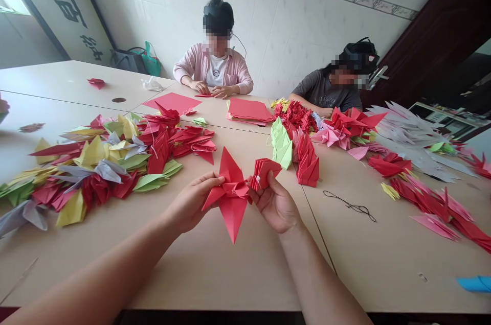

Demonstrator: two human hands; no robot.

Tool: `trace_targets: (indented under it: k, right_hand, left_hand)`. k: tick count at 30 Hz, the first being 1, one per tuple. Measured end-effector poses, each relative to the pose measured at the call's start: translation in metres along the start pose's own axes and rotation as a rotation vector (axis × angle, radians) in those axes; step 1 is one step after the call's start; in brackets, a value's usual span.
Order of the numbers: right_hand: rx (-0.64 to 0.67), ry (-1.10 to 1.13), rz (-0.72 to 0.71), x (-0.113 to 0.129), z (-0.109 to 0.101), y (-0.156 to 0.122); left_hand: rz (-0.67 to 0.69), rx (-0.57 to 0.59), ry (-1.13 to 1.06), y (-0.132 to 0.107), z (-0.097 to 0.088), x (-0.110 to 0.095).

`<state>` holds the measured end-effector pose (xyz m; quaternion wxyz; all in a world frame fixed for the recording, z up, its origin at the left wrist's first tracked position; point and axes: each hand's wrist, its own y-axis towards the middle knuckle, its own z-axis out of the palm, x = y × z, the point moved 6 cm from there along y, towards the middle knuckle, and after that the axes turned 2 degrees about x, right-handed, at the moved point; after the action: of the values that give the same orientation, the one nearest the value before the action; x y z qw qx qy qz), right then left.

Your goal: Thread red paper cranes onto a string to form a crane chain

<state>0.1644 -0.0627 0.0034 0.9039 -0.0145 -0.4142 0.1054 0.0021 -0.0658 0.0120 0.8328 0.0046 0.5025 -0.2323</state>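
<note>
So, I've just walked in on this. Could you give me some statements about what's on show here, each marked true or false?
1. The left hand holds a red paper star. True.
2. The right hand holds a yellow folded piece. False: it holds a folded red bundle.
3. A dark cord lies on the table, to the right of both hands. True.
4. The pointed white papers lie on the left side of the view. False: they lie on the right.
5. Folded papers in several colours are heaped on the left. True.
6. The stack of flat sheets has blue on top. False: red is on top.
</note>
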Motion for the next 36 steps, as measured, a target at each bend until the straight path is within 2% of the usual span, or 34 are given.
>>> trace_targets:
  k: [6,12,16,22,27,36]
  right_hand:
    - [-0.002,-0.026,-0.024,0.003,-0.002,0.0]
    - [0.091,-0.071,-0.068,0.009,0.009,-0.008]
    - [0.123,-0.107,-0.07,0.009,0.012,-0.01]
    - [0.095,-0.029,-0.069,0.009,0.009,-0.007]
    - [0.126,-0.002,-0.048,0.008,0.01,-0.008]
    - [0.208,-0.023,-0.011,0.004,0.013,-0.009]
  left_hand:
    - [-0.139,-0.064,-0.236,0.003,0.001,0.002]
    - [-0.218,-0.126,-0.326,0.004,-0.002,0.001]
    - [-0.188,-0.1,-0.33,0.005,-0.001,0.0]
    - [-0.021,-0.006,-0.272,-0.002,0.002,-0.01]
    - [0.017,0.069,-0.188,-0.006,0.004,-0.014]
    - [0.03,0.029,-0.157,-0.005,0.004,-0.016]
